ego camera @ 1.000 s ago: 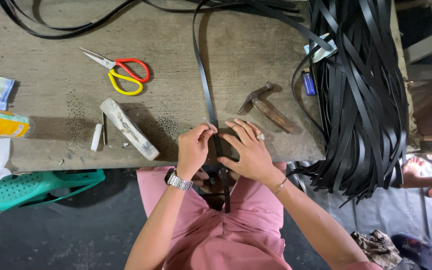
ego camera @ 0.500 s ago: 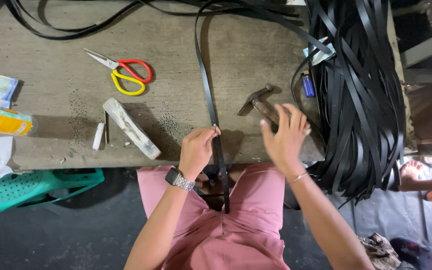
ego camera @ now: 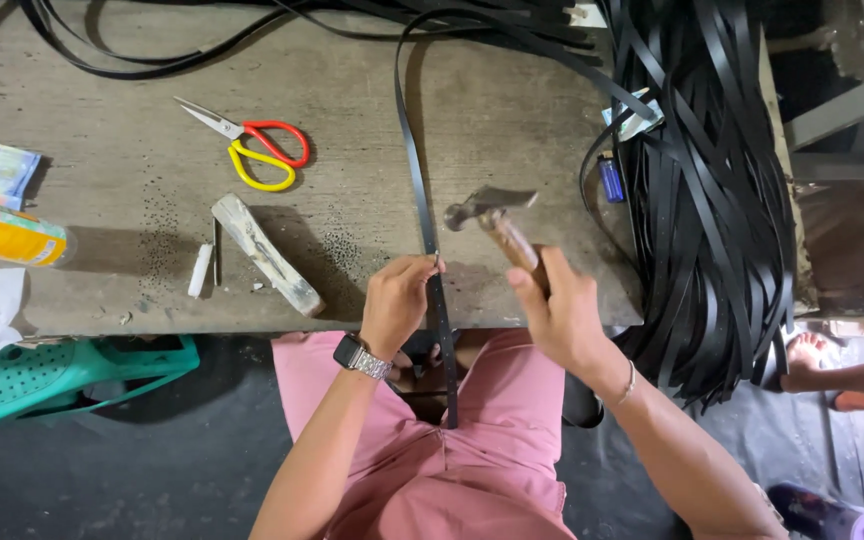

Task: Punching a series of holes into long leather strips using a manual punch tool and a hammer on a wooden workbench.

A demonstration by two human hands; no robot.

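Overhead, right hand (ego camera: 562, 310) gripping hammer (ego camera: 497, 215)

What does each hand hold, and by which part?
Right hand grips the hammer by its wooden handle; left hand pinches the black strap at the table edge.

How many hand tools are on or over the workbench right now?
2. A claw hammer is gripped in the right hand beside the black strap; red-and-yellow scissors lie farther left. Others may be hidden under the strap pile.

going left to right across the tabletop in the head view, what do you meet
yellow bottle → wooden block → left hand on black strap → hammer in right hand → blue lighter → pile of black straps
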